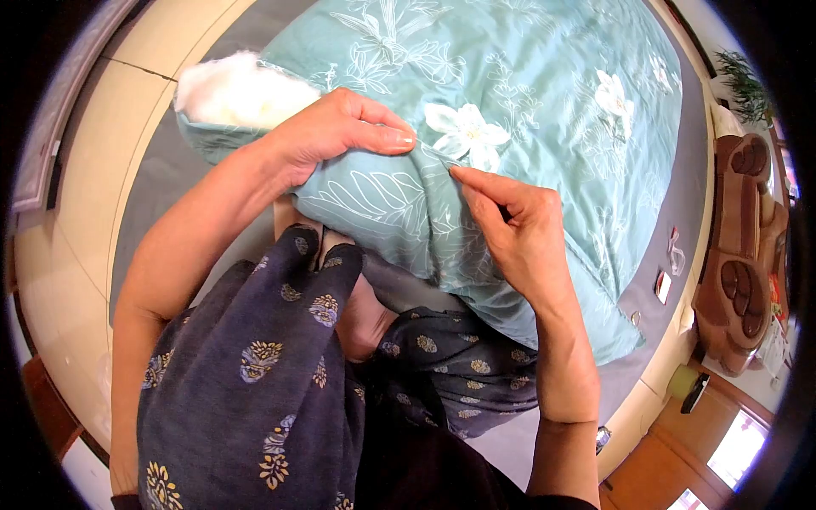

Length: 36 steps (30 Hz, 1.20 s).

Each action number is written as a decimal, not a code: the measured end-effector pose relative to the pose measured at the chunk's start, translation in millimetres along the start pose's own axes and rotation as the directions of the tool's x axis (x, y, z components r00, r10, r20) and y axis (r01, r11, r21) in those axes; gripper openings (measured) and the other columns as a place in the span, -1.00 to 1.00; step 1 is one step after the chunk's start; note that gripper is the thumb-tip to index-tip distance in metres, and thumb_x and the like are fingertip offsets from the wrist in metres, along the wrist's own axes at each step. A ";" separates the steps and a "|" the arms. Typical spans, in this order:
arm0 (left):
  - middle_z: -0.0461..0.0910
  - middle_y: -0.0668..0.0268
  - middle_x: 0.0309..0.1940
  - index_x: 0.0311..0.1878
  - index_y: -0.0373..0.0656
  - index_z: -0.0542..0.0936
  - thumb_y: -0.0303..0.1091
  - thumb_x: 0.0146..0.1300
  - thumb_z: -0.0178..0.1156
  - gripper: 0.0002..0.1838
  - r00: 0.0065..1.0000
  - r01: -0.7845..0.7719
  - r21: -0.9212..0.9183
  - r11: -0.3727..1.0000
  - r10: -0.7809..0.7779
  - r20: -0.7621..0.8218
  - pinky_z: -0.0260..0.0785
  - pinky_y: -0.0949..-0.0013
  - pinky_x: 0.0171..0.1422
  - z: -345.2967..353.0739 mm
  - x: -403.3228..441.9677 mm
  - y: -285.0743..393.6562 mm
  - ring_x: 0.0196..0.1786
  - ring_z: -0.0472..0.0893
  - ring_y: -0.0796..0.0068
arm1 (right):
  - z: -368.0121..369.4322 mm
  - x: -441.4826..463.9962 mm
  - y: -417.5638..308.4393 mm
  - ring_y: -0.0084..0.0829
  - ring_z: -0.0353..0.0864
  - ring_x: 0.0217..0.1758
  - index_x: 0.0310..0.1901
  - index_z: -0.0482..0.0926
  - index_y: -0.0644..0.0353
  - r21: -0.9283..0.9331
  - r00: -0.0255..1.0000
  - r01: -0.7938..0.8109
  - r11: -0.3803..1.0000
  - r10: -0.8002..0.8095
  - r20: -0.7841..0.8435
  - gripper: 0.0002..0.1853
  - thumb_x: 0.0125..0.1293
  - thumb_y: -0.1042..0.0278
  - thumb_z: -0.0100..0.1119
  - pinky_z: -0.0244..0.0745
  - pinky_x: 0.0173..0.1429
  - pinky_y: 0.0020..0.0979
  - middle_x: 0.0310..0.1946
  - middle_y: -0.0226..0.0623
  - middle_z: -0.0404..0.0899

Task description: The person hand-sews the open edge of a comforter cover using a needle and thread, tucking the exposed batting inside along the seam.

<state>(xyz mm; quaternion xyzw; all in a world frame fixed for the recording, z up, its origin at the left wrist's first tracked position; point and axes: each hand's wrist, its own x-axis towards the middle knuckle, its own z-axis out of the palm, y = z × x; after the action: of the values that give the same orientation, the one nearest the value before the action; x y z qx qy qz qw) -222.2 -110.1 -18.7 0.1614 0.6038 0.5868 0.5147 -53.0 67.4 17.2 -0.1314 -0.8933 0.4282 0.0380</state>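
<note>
A teal quilt [561, 161] with white flowers and line-drawn leaves spreads in front of me. White fluffy filling [242, 89] pokes out of its open end on the left. My left hand [340, 132] is closed on a folded edge of the quilt, thumb on top, near a large white flower. To the right, my right hand [520, 225] pinches thumb and forefinger together right at the same fold. Whatever sits between those fingertips is too small to make out. A thin line runs along the fold between both hands.
Under the quilt lies a grey mat [157, 204] on a tiled floor [85, 161]. Scissors with clear handles [676, 252], a small red-and-white packet [662, 287] and a ring-shaped item [635, 319] rest on the mat at right. Beyond stands a brown sofa [738, 255]. My patterned trousers [255, 391] are below.
</note>
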 end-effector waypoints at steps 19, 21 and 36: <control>0.72 0.27 -0.26 -0.12 -0.34 0.70 -0.34 0.15 0.36 -0.72 0.991 -0.126 0.104 0.987 0.121 0.049 0.46 0.53 0.02 3.0 2.6 5.9 -0.18 0.63 0.61 | -7.0 4.2 -16.2 -0.76 0.24 -0.55 0.01 0.55 0.39 0.357 0.946 -0.282 0.890 0.196 0.259 -0.75 0.39 0.44 0.09 0.14 -0.46 -0.61 -0.59 -0.57 0.41; 0.72 0.27 -0.27 -0.13 -0.33 0.71 -0.33 0.15 0.37 -0.71 0.991 -0.126 0.100 0.987 0.121 0.047 0.44 0.53 0.01 4.2 5.8 5.8 -0.18 0.63 0.62 | -11.2 5.8 -19.2 -0.81 0.25 -0.52 0.05 0.54 0.44 0.437 0.927 -0.325 0.839 0.191 0.324 -0.73 0.41 0.46 0.06 0.12 -0.45 -0.66 -0.51 -0.64 0.41; 0.70 0.36 -0.31 -0.19 -0.25 0.72 -0.26 0.12 0.39 -0.72 0.982 -0.178 0.249 0.952 0.155 0.106 0.40 0.53 -0.03 5.8 5.7 11.6 -0.21 0.59 0.65 | -1.6 8.9 -8.1 -0.81 0.25 -0.58 -0.05 0.59 0.41 0.584 0.911 -0.407 0.702 0.269 0.312 -0.77 0.36 0.42 0.20 0.04 -0.52 -0.69 -0.57 -0.62 0.46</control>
<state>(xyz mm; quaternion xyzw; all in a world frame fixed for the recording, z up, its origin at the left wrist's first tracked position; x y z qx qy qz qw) -224.6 -99.4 -9.7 0.3022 0.6367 0.5373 0.4633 -62.9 66.1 24.1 -0.2286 -0.6536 0.7157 -0.0908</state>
